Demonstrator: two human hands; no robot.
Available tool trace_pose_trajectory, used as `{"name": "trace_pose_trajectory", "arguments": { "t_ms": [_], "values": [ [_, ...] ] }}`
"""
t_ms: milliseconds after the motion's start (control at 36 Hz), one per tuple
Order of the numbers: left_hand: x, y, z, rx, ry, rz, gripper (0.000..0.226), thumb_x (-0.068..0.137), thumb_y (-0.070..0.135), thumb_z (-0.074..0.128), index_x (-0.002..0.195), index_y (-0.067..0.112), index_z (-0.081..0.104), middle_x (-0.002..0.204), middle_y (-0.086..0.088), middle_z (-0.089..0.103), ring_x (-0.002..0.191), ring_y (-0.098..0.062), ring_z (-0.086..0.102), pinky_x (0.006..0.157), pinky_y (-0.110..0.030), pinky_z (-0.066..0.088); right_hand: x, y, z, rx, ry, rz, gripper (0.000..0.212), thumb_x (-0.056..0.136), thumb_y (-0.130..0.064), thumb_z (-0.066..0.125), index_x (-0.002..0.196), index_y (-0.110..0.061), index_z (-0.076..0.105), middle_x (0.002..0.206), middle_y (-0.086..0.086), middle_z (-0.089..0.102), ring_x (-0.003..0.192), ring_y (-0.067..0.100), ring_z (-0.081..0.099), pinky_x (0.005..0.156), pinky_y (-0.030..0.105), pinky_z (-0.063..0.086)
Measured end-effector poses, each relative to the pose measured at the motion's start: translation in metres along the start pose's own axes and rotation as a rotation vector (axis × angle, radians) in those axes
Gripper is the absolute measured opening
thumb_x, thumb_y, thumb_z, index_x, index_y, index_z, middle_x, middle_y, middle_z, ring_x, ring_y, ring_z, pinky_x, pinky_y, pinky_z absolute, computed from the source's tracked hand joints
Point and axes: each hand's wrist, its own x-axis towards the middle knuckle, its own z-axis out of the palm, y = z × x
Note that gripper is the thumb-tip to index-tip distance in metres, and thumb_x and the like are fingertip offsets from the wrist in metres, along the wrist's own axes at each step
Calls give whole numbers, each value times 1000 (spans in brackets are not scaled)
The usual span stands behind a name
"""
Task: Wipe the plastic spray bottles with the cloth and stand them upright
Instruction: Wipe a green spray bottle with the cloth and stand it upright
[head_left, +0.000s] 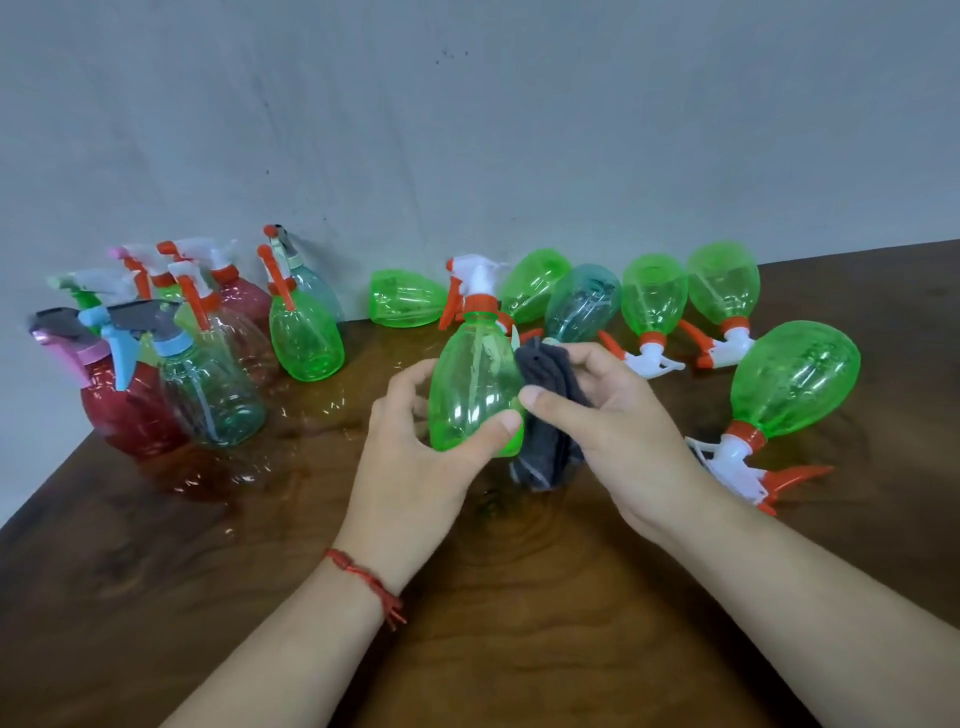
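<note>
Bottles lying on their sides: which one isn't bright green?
The teal bottle, lying just behind the right hand. Every other bottle on its side is bright green.

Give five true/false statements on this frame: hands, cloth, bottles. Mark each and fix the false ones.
1. The left hand grips a green bottle by its body. True.
2. The right hand holds a white cloth. False: the cloth is dark grey.
3. The gripped bottle has a blue collar. False: its collar is orange, under a white head.
4. Several tipped bottles lie at the right of the table. True.
5. Every upright bottle is green. False: a red bottle stands in the left group.
</note>
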Motion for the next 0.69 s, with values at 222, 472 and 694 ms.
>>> {"name": "trace_pose_trajectory", "arguments": {
  "t_ms": [222, 472, 694],
  "values": [
    [1, 0, -20, -28, -191, 143, 93, 71, 24, 98, 150, 35, 49, 142, 11, 65, 117, -22, 68, 101, -50, 57, 2, -4, -8, 149, -11, 109, 27, 100, -5, 68, 127, -10, 69, 121, 13, 77, 115, 36, 73, 103, 57, 56],
    [-1, -1, -22, -302, -272, 134, 104, 65, 2, 98, 149, 22, 39, 144, -6, 64, 130, -29, 67, 104, -46, 58, -2, -8, -8, 122, -94, 144, 20, 102, -12, 66, 119, -15, 75, 122, 17, 76, 102, 30, 73, 88, 50, 55],
    [-4, 6, -25, -71, -293, 243, 124, 65, 12, 102, 164, 30, 30, 157, 13, 51, 145, -13, 53, 118, -30, 46, 5, -13, -14, -39, -51, -136, 30, 96, -1, 72, 118, -20, 77, 117, 2, 80, 115, 18, 73, 107, 43, 55]
  ]
}}
